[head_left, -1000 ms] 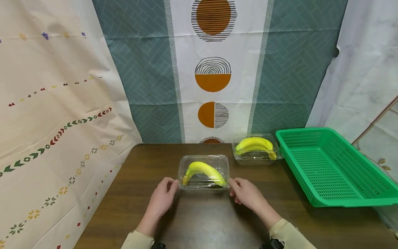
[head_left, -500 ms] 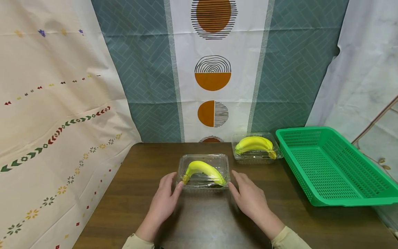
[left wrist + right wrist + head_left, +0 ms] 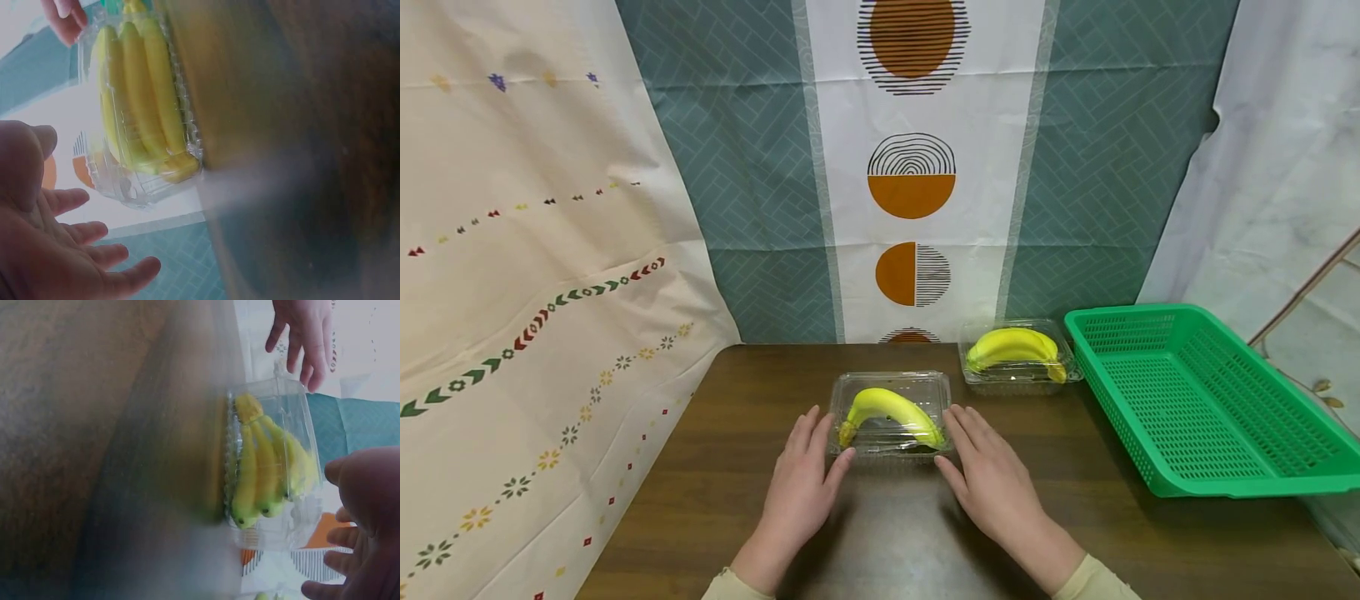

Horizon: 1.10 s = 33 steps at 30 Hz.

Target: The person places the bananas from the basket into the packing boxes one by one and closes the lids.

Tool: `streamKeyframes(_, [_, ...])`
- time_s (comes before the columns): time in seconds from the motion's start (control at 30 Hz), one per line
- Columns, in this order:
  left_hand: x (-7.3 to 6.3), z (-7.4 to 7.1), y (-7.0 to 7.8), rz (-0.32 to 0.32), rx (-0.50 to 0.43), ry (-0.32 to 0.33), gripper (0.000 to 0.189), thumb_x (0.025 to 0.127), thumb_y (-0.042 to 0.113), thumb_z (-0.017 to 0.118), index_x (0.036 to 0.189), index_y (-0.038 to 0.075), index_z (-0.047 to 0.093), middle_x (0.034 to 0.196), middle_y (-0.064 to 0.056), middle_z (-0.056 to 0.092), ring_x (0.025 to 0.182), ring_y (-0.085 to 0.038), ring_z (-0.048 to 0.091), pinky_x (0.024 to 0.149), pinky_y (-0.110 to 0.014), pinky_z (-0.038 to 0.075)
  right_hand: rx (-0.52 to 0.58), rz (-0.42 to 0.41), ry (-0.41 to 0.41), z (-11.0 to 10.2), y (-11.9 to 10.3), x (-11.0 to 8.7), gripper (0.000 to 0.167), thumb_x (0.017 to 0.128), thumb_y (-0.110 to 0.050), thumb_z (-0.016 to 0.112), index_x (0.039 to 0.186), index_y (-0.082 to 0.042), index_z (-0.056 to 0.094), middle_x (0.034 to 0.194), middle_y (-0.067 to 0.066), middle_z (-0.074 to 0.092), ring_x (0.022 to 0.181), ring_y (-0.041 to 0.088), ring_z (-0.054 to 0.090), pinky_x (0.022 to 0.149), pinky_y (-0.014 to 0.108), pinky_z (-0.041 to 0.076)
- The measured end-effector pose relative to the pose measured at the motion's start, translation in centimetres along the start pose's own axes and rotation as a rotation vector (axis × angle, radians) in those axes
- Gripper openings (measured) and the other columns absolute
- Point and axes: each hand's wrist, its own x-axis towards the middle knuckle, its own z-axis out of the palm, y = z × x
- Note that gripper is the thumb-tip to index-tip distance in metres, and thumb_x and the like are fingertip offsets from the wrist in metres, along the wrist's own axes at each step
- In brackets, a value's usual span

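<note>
A clear plastic clamshell box (image 3: 925, 387) sits on the table, its lid down over a bunch of bananas (image 3: 887, 406). In both wrist views the bunch shows several yellow bananas joined at one stem. My left hand (image 3: 797, 492) is at the box's left front corner, fingers straight and spread, thumb near the front edge. At the right front corner my right hand (image 3: 996, 487) mirrors it, with fingertips close by the side wall. Neither hand grips anything. From the left wrist, the open palm (image 3: 50, 250) faces the box; the right palm (image 3: 375, 531) does likewise.
Behind and to the right stands a second clear clamshell box (image 3: 977, 385) with bananas (image 3: 1011, 346) inside. Beside it, a green plastic basket (image 3: 1165, 483) takes up the table's right side. Patterned cloths hang at the back (image 3: 760, 208) and left (image 3: 550, 333) of the brown table (image 3: 895, 533).
Both hands have let go of the box's front corners. Their fingers have straightened and spread, with the thumbs now drawn inward along the front. The box stays in place.
</note>
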Motion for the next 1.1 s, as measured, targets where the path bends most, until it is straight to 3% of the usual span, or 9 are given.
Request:
streamKeyframes(0.23, [-0.8, 0.1, 0.1, 0.124, 0.100, 0.007, 0.069, 0.106, 0.043, 0.076, 0.160, 0.006, 0.055, 0.172, -0.024, 0.040, 0.161, -0.049, 0.031, 0.119, -0.075, 0.035, -0.060, -0.107, -0.018, 0.0, -0.5, -0.6, 0.074, 0.106, -0.038, 0.078, 0.165, -0.004, 0.050, 0.169, 0.017, 0.049, 0.159, 0.038, 0.042, 0.124, 0.059, 0.040])
streamKeyframes(0.33, [-1.1, 0.1, 0.1, 0.150, 0.132, 0.007, 0.071, 0.106, 0.045, 0.076, 0.161, 0.007, 0.054, 0.173, -0.022, 0.040, 0.162, -0.048, 0.029, 0.120, -0.076, 0.032, -0.089, -0.136, -0.044, 0.0, -0.7, -0.9, 0.076, 0.106, -0.040, 0.077, 0.167, -0.005, 0.048, 0.171, 0.016, 0.046, 0.160, 0.036, 0.039, 0.125, 0.059, 0.037])
streamKeyframes(0.67, [-1.6, -0.3, 0.3, 0.168, 0.193, -0.019, 0.072, 0.107, 0.048, 0.073, 0.164, 0.009, 0.053, 0.174, -0.018, 0.041, 0.164, -0.044, 0.029, 0.122, -0.075, 0.030, -0.112, -0.178, -0.104, 0.3, -1.0, -1.3, 0.077, 0.108, -0.046, 0.073, 0.169, -0.009, 0.046, 0.179, 0.012, 0.032, 0.163, 0.034, 0.034, 0.126, 0.058, 0.037])
streamKeyframes(1.1, [-2.0, -0.1, 0.2, 0.159, 0.195, -0.049, 0.074, 0.107, 0.047, 0.074, 0.167, 0.010, 0.049, 0.173, -0.020, 0.042, 0.162, -0.044, 0.032, 0.121, -0.077, 0.030, -0.064, -0.166, -0.136, 0.5, -1.2, -1.5, 0.078, 0.107, -0.046, 0.075, 0.169, -0.009, 0.046, 0.178, 0.013, 0.036, 0.163, 0.034, 0.034, 0.127, 0.059, 0.035])
